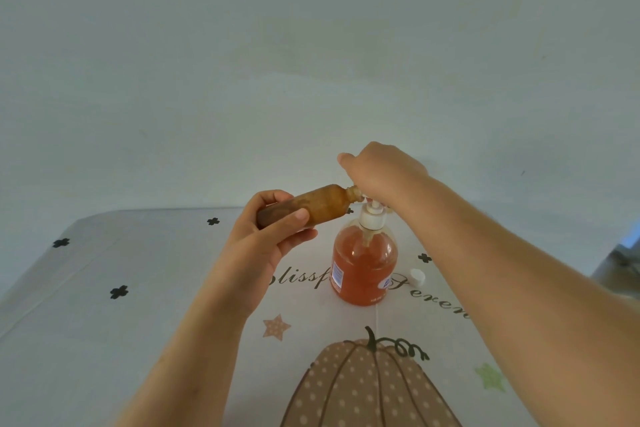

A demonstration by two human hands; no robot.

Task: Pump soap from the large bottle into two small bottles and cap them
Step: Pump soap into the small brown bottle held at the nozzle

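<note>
Holding the small bottle [311, 206] nearly level in the left hand [273, 236], fingers and thumb wrapped round its lower half, neck aimed at the spout of the large bottle [363, 263]. Standing upright mid-surface [138, 270], mostly full of orange soap, white pump on top. Covering the pump head with the right hand [377, 173]; cannot tell whether those fingers curl round it or press flat, hidden as they are under the back of the hand.

Probably light and stiff, that small bottle, and likely slick wherever soap has smeared; best held round the body as now, well back from the neck. Heavier and steady on its wide base, the large one, yet apt to tip under an off-centre push; better pressed straight down.

Lying just right of the large bottle, a small white cap [418, 276], beneath the right forearm and easy to knock away. Spread underneath, a printed cloth [363, 385] with pumpkin and stars. No second small bottle in view.
</note>
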